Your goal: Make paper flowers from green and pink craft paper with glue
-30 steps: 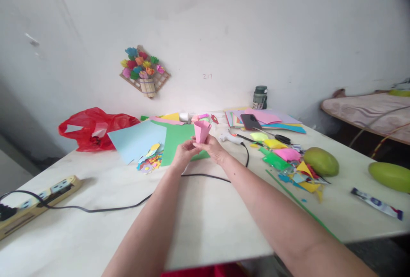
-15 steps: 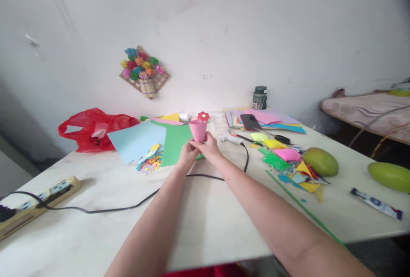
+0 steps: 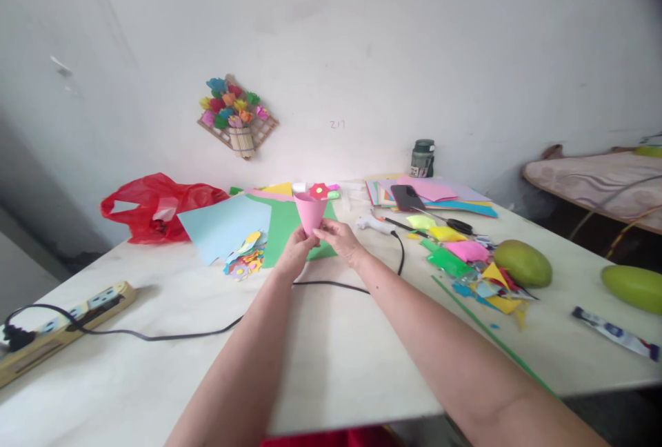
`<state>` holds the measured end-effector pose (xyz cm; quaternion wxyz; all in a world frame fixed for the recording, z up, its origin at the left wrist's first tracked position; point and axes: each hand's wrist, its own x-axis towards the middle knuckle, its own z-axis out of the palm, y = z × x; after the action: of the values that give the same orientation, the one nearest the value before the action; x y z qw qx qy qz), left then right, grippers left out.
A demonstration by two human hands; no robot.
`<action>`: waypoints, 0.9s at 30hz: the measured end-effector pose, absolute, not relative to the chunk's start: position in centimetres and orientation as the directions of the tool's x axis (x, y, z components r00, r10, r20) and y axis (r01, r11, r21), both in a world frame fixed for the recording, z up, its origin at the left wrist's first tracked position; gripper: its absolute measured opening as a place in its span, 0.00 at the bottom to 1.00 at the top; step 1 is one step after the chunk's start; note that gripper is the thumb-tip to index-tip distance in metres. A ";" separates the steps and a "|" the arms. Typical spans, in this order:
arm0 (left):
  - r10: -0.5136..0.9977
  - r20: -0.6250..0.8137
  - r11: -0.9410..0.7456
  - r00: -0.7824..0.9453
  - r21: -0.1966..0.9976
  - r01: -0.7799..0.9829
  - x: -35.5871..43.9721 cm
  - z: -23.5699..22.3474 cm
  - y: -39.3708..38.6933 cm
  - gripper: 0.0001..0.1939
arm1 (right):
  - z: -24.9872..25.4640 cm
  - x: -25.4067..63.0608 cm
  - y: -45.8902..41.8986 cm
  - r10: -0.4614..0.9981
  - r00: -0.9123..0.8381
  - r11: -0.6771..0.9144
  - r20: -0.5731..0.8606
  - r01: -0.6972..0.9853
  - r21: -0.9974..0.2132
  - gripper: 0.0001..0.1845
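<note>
Between my hands a pink paper cone (image 3: 311,213) stands upright, wide mouth up. A red paper flower (image 3: 318,191) with a yellow centre shows at its rim. My left hand (image 3: 298,248) is closed round the lower part of the cone. The fingers of my right hand (image 3: 338,239) pinch it from the other side, near the narrow end. Behind my hands lies a green paper sheet (image 3: 281,236), partly hidden by them. Left of it, a pile of cut paper flowers (image 3: 245,259) rests by a light blue sheet (image 3: 225,223).
A white glue gun (image 3: 376,224) lies right of my hands, its black cord running left to a power strip (image 3: 67,330). Paper scraps (image 3: 496,292), scissors (image 3: 455,225), a phone (image 3: 407,196) and green mangoes (image 3: 523,263) lie on the right. A red plastic bag (image 3: 155,209) is at the left.
The cone has shifted slightly left in my hands, and the red flower now sits lower, close to its rim. My right hand's fingers have moved on the cone's lower end.
</note>
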<state>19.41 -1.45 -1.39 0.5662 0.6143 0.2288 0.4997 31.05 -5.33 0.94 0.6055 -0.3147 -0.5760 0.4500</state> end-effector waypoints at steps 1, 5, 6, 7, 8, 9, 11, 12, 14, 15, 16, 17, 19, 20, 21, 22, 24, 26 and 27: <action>0.844 0.350 -0.242 0.405 0.925 -0.293 19.4 -1.4 -1.5 0.11 | 0.9 31.0 -5.3 0.908 -0.069 0.397 0.414 -0.179 -0.900 0.10; 0.831 0.305 -0.150 0.465 0.928 -0.342 19.6 -0.9 -2.1 0.09 | 0.6 30.9 -5.2 0.915 -0.081 0.371 0.395 -0.212 -0.904 0.10; 0.828 0.298 -0.132 0.474 0.927 -0.352 19.8 -0.8 -2.2 0.09 | 0.6 30.9 -5.2 0.916 -0.087 0.363 0.391 -0.235 -0.902 0.09; 0.827 0.295 -0.123 0.478 0.926 -0.358 19.9 -0.6 -2.3 0.09 | 0.5 31.0 -5.1 0.916 -0.096 0.355 0.390 -0.263 -0.897 0.09; 0.827 0.297 -0.124 0.477 0.925 -0.360 20.0 -0.6 -2.4 0.09 | 0.5 31.1 -5.1 0.915 -0.106 0.346 0.390 -0.293 -0.891 0.09; 0.829 0.302 -0.135 0.470 0.925 -0.355 20.2 -0.6 -2.5 0.10 | 0.4 31.2 -5.0 0.913 -0.118 0.336 0.390 -0.324 -0.885 0.08; 0.840 0.311 -0.179 0.444 0.932 -0.315 20.5 -0.6 -2.6 0.10 | 0.2 31.4 -4.8 0.914 -0.132 0.309 0.383 -0.386 -0.869 0.06; 0.848 0.315 -0.206 0.427 0.937 -0.283 20.7 -0.7 -2.6 0.10 | 0.1 31.5 -4.7 0.918 -0.130 0.294 0.375 -0.412 -0.862 0.06; 0.861 0.322 -0.254 0.394 0.943 -0.216 21.0 -0.7 -2.6 0.11 | -0.1 31.6 -4.5 0.928 -0.112 0.273 0.356 -0.444 -0.853 0.05; 0.865 0.325 -0.271 0.382 0.944 -0.189 21.1 -0.7 -2.7 0.11 | -0.1 31.6 -4.4 0.932 -0.102 0.269 0.348 -0.450 -0.852 0.05; 0.868 0.327 -0.283 0.373 0.944 -0.169 21.2 -0.7 -2.7 0.11 | -0.2 31.6 -4.3 0.935 -0.096 0.267 0.342 -0.449 -0.853 0.05; 0.870 0.328 -0.290 0.368 0.944 -0.155 21.2 -0.6 -2.8 0.11 | -0.2 31.6 -4.3 0.936 -0.094 0.265 0.339 -0.445 -0.856 0.05; 0.872 0.323 -0.291 0.367 0.946 -0.140 21.3 -0.4 -3.1 0.11 | -0.3 31.6 -4.2 0.937 -0.096 0.263 0.335 -0.435 -0.861 0.05; 0.873 0.321 -0.291 0.366 0.947 -0.137 21.2 -0.3 -3.2 0.11 | -0.3 31.6 -4.2 0.938 -0.097 0.263 0.333 -0.429 -0.864 0.05; 0.874 0.320 -0.290 0.365 0.947 -0.136 21.2 -0.2 -3.3 0.11 | -0.3 31.6 -4.2 0.938 -0.096 0.263 0.332 -0.423 -0.867 0.05; 0.875 0.320 -0.289 0.365 0.947 -0.137 21.2 -0.1 -3.4 0.11 | -0.4 31.6 -4.2 0.939 -0.096 0.264 0.331 -0.417 -0.870 0.05; 0.874 0.324 -0.290 0.362 0.946 -0.146 21.2 -0.1 -3.4 0.10 | -0.4 31.6 -4.2 0.939 -0.095 0.267 0.330 -0.404 -0.875 0.05; 0.873 0.326 -0.286 0.363 0.945 -0.161 21.2 -0.3 -3.3 0.10 | -0.3 31.6 -4.3 0.940 -0.097 0.267 0.327 -0.390 -0.881 0.04; 0.872 0.327 -0.281 0.366 0.944 -0.173 21.2 -0.4 -3.2 0.10 | -0.2 31.6 -4.4 0.940 -0.099 0.267 0.326 -0.381 -0.885 0.04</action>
<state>21.25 -3.20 -0.38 0.5319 0.6324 0.2763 0.4908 31.55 -4.40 -0.19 0.6124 -0.2750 -0.5085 0.5392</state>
